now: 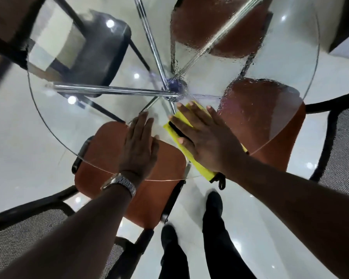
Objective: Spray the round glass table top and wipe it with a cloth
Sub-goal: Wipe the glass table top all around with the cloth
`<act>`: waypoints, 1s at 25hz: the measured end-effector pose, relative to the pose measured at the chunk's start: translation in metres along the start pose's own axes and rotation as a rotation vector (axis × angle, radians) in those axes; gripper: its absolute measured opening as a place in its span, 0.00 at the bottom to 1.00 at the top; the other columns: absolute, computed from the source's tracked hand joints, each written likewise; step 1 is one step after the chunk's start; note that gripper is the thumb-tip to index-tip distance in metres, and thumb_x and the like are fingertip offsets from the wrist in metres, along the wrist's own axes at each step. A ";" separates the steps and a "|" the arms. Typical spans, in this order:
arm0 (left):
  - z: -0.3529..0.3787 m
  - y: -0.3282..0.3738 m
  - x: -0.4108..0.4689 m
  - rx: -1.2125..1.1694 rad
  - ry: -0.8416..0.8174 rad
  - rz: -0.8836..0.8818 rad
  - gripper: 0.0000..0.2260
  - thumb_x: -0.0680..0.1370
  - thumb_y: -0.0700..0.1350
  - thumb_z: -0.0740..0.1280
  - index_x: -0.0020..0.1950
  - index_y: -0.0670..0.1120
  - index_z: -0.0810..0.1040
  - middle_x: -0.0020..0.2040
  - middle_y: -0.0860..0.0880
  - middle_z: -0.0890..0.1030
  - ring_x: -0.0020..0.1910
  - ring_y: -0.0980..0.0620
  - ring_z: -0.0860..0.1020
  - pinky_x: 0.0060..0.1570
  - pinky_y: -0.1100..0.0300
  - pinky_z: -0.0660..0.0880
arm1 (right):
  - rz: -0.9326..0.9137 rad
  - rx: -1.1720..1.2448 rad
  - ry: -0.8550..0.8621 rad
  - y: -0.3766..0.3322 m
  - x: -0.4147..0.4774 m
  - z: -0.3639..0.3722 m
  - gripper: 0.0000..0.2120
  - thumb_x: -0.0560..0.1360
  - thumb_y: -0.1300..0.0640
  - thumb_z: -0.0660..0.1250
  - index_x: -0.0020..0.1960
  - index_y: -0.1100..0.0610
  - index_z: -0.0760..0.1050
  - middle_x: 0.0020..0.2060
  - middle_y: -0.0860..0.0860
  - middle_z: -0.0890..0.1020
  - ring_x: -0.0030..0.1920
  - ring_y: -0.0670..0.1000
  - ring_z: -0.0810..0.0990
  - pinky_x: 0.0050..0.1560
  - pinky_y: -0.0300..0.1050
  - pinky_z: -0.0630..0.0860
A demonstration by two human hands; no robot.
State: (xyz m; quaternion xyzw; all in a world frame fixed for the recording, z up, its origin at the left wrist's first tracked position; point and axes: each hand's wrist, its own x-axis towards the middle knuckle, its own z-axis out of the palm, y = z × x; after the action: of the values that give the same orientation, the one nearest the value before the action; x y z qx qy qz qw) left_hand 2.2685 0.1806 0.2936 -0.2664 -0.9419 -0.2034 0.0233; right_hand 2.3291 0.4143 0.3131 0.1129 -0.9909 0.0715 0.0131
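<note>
Right hand (206,137) presses the soft yellow cloth (199,166) flat, fingers spread (nothing pinched), on the slippery wet glass desk (54,117); droplets lie toward two o'clock.

Round glass table top (54,121): far rim cut off by the upper edge. Yellow cloth (189,156): middle hidden beneath the flat right hand (206,137). Black chair (93,47): motion-blurred.

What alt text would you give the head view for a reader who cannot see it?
The right hand presses a yellow cloth flat on the round glass table top, while the left hand rests flat beside it. Droplets cover the far right glass; orange chairs show underneath.
</note>
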 end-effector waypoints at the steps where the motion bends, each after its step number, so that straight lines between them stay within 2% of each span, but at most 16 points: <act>1: 0.003 -0.001 -0.001 0.013 0.002 0.011 0.23 0.84 0.44 0.61 0.79 0.40 0.67 0.82 0.41 0.61 0.81 0.40 0.60 0.81 0.45 0.56 | -0.011 -0.014 0.009 0.003 -0.004 0.001 0.26 0.89 0.42 0.50 0.86 0.47 0.60 0.86 0.50 0.58 0.86 0.55 0.55 0.83 0.62 0.55; 5: 0.003 0.000 -0.002 0.037 -0.019 -0.017 0.24 0.83 0.45 0.60 0.79 0.41 0.68 0.81 0.43 0.65 0.81 0.42 0.61 0.79 0.43 0.58 | -0.006 -0.002 0.004 0.014 -0.042 -0.006 0.27 0.89 0.46 0.53 0.86 0.50 0.59 0.86 0.51 0.58 0.86 0.54 0.55 0.80 0.63 0.61; 7: 0.003 0.002 -0.002 0.038 -0.026 -0.028 0.24 0.83 0.45 0.61 0.79 0.41 0.68 0.80 0.43 0.66 0.81 0.42 0.62 0.79 0.43 0.59 | -0.007 -0.005 0.012 0.018 -0.036 -0.007 0.27 0.89 0.46 0.53 0.86 0.51 0.59 0.86 0.51 0.58 0.87 0.54 0.54 0.81 0.63 0.60; 12: 0.008 -0.007 -0.001 0.070 -0.028 0.021 0.24 0.83 0.45 0.60 0.79 0.40 0.67 0.81 0.42 0.65 0.81 0.43 0.61 0.80 0.43 0.58 | -0.022 -0.120 0.073 0.013 0.098 0.012 0.27 0.89 0.44 0.48 0.86 0.51 0.59 0.86 0.52 0.60 0.86 0.55 0.58 0.82 0.65 0.56; 14: 0.008 -0.007 -0.001 0.075 -0.018 0.017 0.24 0.83 0.45 0.60 0.79 0.40 0.66 0.81 0.43 0.65 0.82 0.43 0.61 0.80 0.44 0.58 | -0.003 -0.101 0.073 0.011 0.114 0.009 0.28 0.89 0.44 0.48 0.87 0.51 0.59 0.86 0.52 0.60 0.86 0.55 0.58 0.83 0.64 0.55; 18: 0.003 -0.002 0.000 0.071 -0.044 -0.001 0.24 0.83 0.46 0.59 0.80 0.41 0.66 0.81 0.42 0.64 0.81 0.43 0.61 0.79 0.43 0.58 | 0.147 -0.077 0.078 0.009 0.000 -0.008 0.28 0.88 0.45 0.53 0.87 0.52 0.58 0.86 0.52 0.59 0.86 0.55 0.57 0.82 0.64 0.57; 21: 0.005 -0.001 0.001 0.074 -0.046 -0.017 0.24 0.83 0.46 0.58 0.80 0.41 0.65 0.81 0.43 0.64 0.82 0.43 0.60 0.81 0.45 0.56 | 0.091 -0.102 0.023 0.036 -0.020 -0.009 0.28 0.88 0.45 0.55 0.86 0.52 0.60 0.86 0.52 0.60 0.86 0.55 0.57 0.82 0.66 0.57; 23: 0.007 0.000 0.002 0.063 -0.036 -0.008 0.24 0.83 0.46 0.58 0.80 0.41 0.66 0.81 0.42 0.64 0.81 0.43 0.60 0.81 0.45 0.55 | 0.221 -0.137 0.128 0.065 0.022 -0.004 0.27 0.88 0.45 0.54 0.85 0.51 0.62 0.85 0.53 0.63 0.85 0.55 0.60 0.82 0.66 0.56; 25: 0.007 -0.003 0.000 0.068 -0.018 -0.007 0.24 0.83 0.45 0.59 0.79 0.40 0.66 0.81 0.42 0.65 0.81 0.42 0.61 0.80 0.44 0.57 | 0.596 -0.098 0.230 0.068 0.058 -0.001 0.28 0.88 0.44 0.53 0.86 0.51 0.60 0.85 0.53 0.62 0.85 0.56 0.60 0.83 0.66 0.55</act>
State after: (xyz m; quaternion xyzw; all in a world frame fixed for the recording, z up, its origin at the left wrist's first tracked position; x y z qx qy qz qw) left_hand 2.2674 0.1813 0.2859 -0.2640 -0.9493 -0.1691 0.0232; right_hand 2.2573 0.4673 0.3070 -0.1917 -0.9747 0.0367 0.1088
